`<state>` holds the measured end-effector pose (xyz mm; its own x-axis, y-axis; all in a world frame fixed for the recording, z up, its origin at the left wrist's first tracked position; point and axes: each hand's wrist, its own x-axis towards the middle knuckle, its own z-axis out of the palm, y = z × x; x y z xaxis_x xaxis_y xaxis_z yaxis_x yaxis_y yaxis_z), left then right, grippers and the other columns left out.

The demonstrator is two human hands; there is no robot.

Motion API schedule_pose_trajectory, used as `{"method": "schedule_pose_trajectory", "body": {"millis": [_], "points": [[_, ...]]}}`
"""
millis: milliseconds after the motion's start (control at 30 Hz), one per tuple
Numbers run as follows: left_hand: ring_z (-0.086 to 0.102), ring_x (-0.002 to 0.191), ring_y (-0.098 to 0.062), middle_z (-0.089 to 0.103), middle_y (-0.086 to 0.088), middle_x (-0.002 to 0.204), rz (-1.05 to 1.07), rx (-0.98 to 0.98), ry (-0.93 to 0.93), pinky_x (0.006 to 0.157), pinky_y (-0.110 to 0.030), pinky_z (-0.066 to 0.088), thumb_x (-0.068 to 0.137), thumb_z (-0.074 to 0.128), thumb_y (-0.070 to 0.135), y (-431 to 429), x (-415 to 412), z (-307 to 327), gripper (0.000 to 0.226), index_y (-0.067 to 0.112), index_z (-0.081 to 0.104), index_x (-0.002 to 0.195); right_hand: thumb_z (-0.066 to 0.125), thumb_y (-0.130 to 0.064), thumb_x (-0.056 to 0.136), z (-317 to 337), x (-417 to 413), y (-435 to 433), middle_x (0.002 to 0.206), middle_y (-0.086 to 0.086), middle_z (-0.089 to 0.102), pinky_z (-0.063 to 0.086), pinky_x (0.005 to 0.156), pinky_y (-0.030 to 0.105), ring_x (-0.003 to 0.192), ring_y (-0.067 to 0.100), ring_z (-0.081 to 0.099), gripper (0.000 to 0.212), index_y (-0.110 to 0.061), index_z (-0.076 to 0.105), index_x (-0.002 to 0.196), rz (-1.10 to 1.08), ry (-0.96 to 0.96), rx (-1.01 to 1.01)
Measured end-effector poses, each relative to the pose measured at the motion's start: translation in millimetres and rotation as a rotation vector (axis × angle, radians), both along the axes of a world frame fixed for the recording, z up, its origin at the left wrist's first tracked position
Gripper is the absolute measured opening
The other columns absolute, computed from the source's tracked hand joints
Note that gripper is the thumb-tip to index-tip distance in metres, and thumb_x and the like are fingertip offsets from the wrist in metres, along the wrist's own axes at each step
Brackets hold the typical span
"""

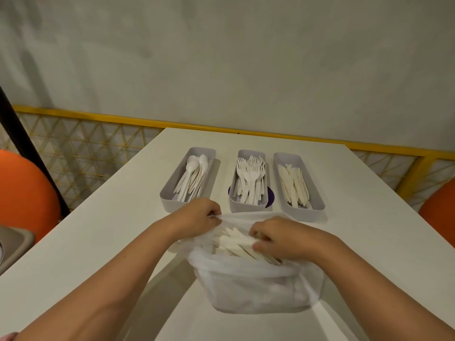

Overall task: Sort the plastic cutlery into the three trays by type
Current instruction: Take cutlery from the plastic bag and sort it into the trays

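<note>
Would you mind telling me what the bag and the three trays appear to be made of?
The bag looks like thin, translucent plastic film: it wrinkles, bunches where the left hand pinches its rim, and shows pale cutlery through its wall. The three trays look like rigid moulded plastic, pale grey and matte, with smooth walls, rounded corners and no glare; coated metal cannot be ruled out.

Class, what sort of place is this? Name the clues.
Probably a café or canteen seating area: a white table with cutlery trays, orange chairs, and a yellow railing.
</note>
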<state>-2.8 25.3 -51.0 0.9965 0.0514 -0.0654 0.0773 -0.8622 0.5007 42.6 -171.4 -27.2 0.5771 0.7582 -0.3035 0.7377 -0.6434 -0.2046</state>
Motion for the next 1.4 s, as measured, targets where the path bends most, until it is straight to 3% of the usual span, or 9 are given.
{"method": "schedule_pose_trajectory", "body": {"millis": [67,233,500,633,767,900,1000,1233,1400], "points": [[0.048,0.070,-0.011,0.052,0.009,0.072,0.029,-0.047,-0.042,0.060,-0.017,0.036,0.093,0.050,0.014,-1,-2,0,0.013,0.013,0.060,0.086,0.041,-0.035,0.097,-3,-3,3,0.092,-0.002,0.051,0.037,0.068,0.025,0.076,0.009,0.046,0.019,-0.023,0.053,0.090,-0.008,-0.035,-0.006],[0.049,0.069,-0.009,0.054,0.006,0.074,0.095,-0.146,-0.086,0.061,-0.018,0.036,0.095,0.047,0.013,0,-6,-6,0.015,0.012,0.059,0.087,0.051,-0.051,0.089,-10,-10,9,0.122,0.003,0.039,0.035,0.088,0.029,0.101,0.018,0.039,0.053,-0.014,0.046,0.127,0.036,-0.112,-0.075],[0.048,0.069,-0.008,0.054,0.008,0.072,0.134,-0.178,-0.131,0.061,-0.019,0.036,0.095,0.048,0.013,2,-9,-10,0.014,0.013,0.058,0.085,0.048,-0.039,0.094,-12,-10,13,0.124,0.006,0.048,0.035,0.093,0.033,0.111,0.022,0.042,0.040,-0.014,0.045,0.125,0.084,-0.151,-0.079],[0.047,0.067,-0.006,0.053,0.009,0.072,0.140,-0.174,-0.138,0.061,-0.019,0.035,0.095,0.047,0.014,2,-10,-11,0.014,0.013,0.057,0.085,0.050,-0.030,0.094,-12,-10,11,0.103,0.003,0.051,0.034,0.075,0.028,0.086,0.015,0.041,0.019,-0.014,0.050,0.103,0.095,-0.120,0.016],[0.050,0.072,-0.010,0.055,0.009,0.075,0.141,-0.193,-0.128,0.066,-0.021,0.038,0.095,0.048,0.015,4,-11,-9,0.015,0.014,0.059,0.085,0.049,-0.026,0.093,-5,-7,4,0.076,-0.007,0.043,0.032,0.061,0.025,0.065,0.010,0.039,0.023,-0.021,0.039,0.073,0.043,0.011,0.156],[0.051,0.072,-0.009,0.056,0.010,0.075,0.118,-0.217,-0.109,0.067,-0.021,0.039,0.095,0.049,0.018,4,-13,-7,0.015,0.014,0.061,0.087,0.050,-0.029,0.094,2,-1,-3,0.087,-0.005,0.060,0.044,0.074,0.028,0.076,0.011,0.054,0.017,-0.014,0.052,0.104,-0.035,0.164,0.290],[0.049,0.067,-0.006,0.056,0.009,0.073,0.086,-0.214,-0.093,0.064,-0.020,0.038,0.095,0.050,0.019,1,-13,-4,0.015,0.015,0.062,0.086,0.050,-0.024,0.095,10,1,-3,0.084,-0.006,0.068,0.050,0.089,0.032,0.083,0.008,0.065,0.017,-0.010,0.054,0.102,-0.102,0.245,0.487],[0.049,0.068,-0.008,0.054,0.008,0.071,0.014,-0.152,-0.032,0.061,-0.018,0.037,0.094,0.049,0.017,-1,-14,6,0.017,0.013,0.063,0.086,0.046,-0.010,0.097,29,2,10,0.078,0.005,0.067,0.056,0.080,0.029,0.070,0.013,0.067,0.014,-0.005,0.057,0.103,-0.309,0.590,1.049],[0.051,0.110,-0.012,0.054,0.006,0.116,0.027,-0.236,-0.075,0.094,-0.023,0.041,0.088,0.056,0.010,-5,-16,18,0.038,0.022,0.054,0.124,0.048,-0.006,0.095,38,7,15,0.068,0.008,0.067,0.058,0.059,0.026,0.061,0.017,0.069,0.012,-0.001,0.058,0.094,-0.473,1.018,1.280]]}}
